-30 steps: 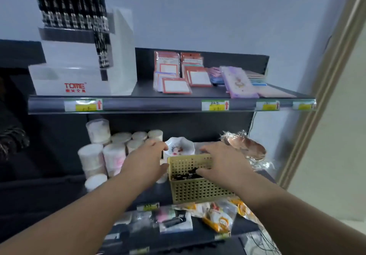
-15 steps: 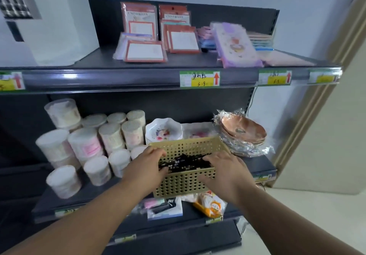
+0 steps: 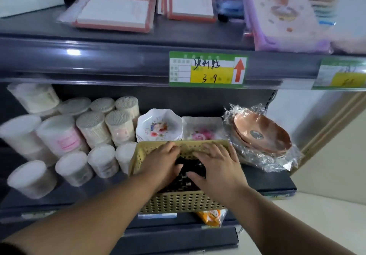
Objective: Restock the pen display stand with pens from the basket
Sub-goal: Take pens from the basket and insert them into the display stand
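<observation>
Pens (image 3: 186, 177) look light, stiff, slippery; bunch them mid-barrel. Right hand (image 3: 217, 165) lies spread on them; left hand (image 3: 161, 162) hides its grip.

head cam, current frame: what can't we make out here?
- Pens in the basket: head view, mostly covered by the left hand and right hand; count unreadable.
- Grip: fingertips are buried among the pens; cannot tell whether any is held.
- Pen display stand: outside the frame.
- Right price tag: cut by the right edge, blurred.
</observation>
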